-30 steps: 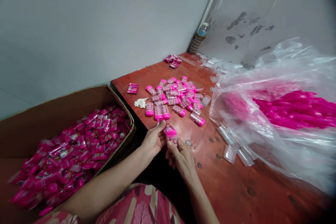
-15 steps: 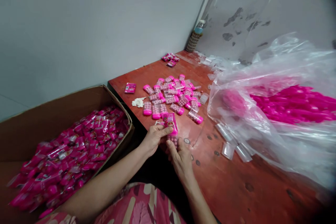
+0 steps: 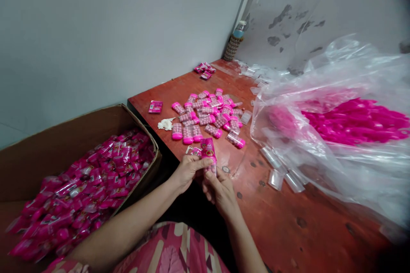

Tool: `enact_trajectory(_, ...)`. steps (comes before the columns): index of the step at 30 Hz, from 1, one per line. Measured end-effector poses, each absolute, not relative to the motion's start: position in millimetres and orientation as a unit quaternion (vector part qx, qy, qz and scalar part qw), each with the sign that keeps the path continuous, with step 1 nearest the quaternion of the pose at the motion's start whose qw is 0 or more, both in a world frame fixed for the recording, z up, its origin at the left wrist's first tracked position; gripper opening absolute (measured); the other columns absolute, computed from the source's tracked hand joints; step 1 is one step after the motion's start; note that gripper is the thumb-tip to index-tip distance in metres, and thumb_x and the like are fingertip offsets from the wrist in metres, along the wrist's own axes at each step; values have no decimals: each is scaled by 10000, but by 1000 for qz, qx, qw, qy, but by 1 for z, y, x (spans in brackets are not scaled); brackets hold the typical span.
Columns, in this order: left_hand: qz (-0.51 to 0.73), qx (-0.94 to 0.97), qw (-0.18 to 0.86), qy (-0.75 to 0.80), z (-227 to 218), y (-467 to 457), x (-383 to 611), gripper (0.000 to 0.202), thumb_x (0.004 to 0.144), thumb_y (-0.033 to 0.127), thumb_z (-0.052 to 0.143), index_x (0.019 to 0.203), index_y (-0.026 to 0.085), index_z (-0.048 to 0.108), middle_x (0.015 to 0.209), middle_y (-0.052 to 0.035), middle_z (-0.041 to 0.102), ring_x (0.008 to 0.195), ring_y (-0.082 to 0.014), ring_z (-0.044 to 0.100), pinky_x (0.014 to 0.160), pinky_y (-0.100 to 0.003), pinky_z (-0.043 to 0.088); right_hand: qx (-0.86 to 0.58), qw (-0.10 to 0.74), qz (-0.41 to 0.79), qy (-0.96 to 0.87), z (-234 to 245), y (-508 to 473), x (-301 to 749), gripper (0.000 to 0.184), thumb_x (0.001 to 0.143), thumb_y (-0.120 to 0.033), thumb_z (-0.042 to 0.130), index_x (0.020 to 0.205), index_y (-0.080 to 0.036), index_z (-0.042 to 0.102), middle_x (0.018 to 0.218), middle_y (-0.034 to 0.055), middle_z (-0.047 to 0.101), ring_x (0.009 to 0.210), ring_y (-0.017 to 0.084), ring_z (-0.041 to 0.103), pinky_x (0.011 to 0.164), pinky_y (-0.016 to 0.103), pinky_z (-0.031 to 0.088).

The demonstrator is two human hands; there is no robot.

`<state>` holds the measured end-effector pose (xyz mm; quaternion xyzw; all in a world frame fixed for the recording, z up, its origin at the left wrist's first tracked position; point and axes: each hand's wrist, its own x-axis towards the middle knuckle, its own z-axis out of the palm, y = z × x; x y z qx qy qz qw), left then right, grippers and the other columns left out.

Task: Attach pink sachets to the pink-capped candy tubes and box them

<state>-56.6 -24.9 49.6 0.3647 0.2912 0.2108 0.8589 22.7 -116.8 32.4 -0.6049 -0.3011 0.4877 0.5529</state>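
My left hand (image 3: 187, 169) and my right hand (image 3: 219, 190) meet at the near edge of a red-brown table (image 3: 282, 222). Between them they pinch a small pink packet (image 3: 208, 149) that stands upright, with a clear candy tube partly hidden behind my fingers. Both hands are closed on it. Just beyond lies a heap of clear tubes with pink caps (image 3: 208, 115), filled with pink balls.
A cardboard box (image 3: 64, 136) full of pink wrapped packets stands at my left. A big clear plastic bag (image 3: 336, 136) holding pink caps covers the right of the table. Empty clear tubes (image 3: 282, 179) lie beside it. A bottle (image 3: 233, 42) stands in the far corner.
The pink-capped tube seen a second ago is now mostly covered by the pink packet, which stands taller between my fingers. My hands stayed at the table edge.
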Motion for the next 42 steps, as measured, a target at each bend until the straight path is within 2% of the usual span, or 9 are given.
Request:
enact_trajectory(3,196,383,855,290,52,-23,-60,226,620,281,699,597,67,631,512,-46,596,431,-113,537,449,-222,432,-561,568,537,-272,32,-117,21,291,808,-480,438,749,-195,430,489,-60,500,290,51,338,275,149,217)
enact_trajectory(7,240,377,832,330,51,-24,-60,223,588,280,723,571,80,625,519,-47,609,436,-116,543,437,-215,426,-674,527,407,-321,34,-117,19,262,777,-448,514,748,-189,486,516,-53,505,372,66,423,345,159,307)
enact_trajectory(9,258,358,829,344,50,-28,-58,233,569,289,734,556,88,616,510,-39,604,426,-112,537,429,-214,423,-694,514,378,-334,36,-117,20,262,766,-443,531,720,-188,490,508,-54,496,387,68,427,356,160,309)
enact_trajectory(14,221,364,845,323,48,-37,-61,260,618,320,699,625,71,627,519,-46,596,401,-111,518,412,-227,413,-581,545,538,-276,35,-120,22,310,805,-489,433,713,-193,435,494,-56,502,304,53,351,284,156,230)
enact_trajectory(21,257,354,838,325,47,-35,-63,251,653,329,671,631,87,607,573,-46,596,456,-119,535,412,-215,407,-664,523,421,-329,39,-117,17,260,786,-435,510,732,-182,488,492,-59,477,367,55,399,337,147,275)
enact_trajectory(28,181,389,862,268,49,-36,-66,272,712,305,617,564,77,609,482,-45,557,413,-110,509,433,-222,400,-524,589,572,-227,32,-120,16,368,773,-535,464,721,-172,453,427,-62,466,259,25,273,256,134,174)
enact_trajectory(32,173,396,858,276,48,-32,-66,302,734,364,581,599,95,606,438,-24,527,347,-110,467,363,-219,352,-546,604,519,-260,31,-119,13,331,774,-481,515,841,-158,490,570,-22,544,362,51,440,313,134,302)
enact_trajectory(36,235,358,849,309,47,-33,-66,262,687,328,646,592,87,612,508,-26,551,428,-79,469,432,-191,376,-515,651,498,-251,31,-125,12,294,794,-412,530,945,-160,519,744,25,581,562,105,570,483,208,451)
enact_trajectory(42,235,335,855,319,49,-39,-71,246,653,323,678,646,81,635,578,-50,585,481,-99,503,465,-212,405,-518,673,488,-203,25,-127,15,244,741,-364,616,837,-159,526,602,2,617,474,111,575,478,215,443)
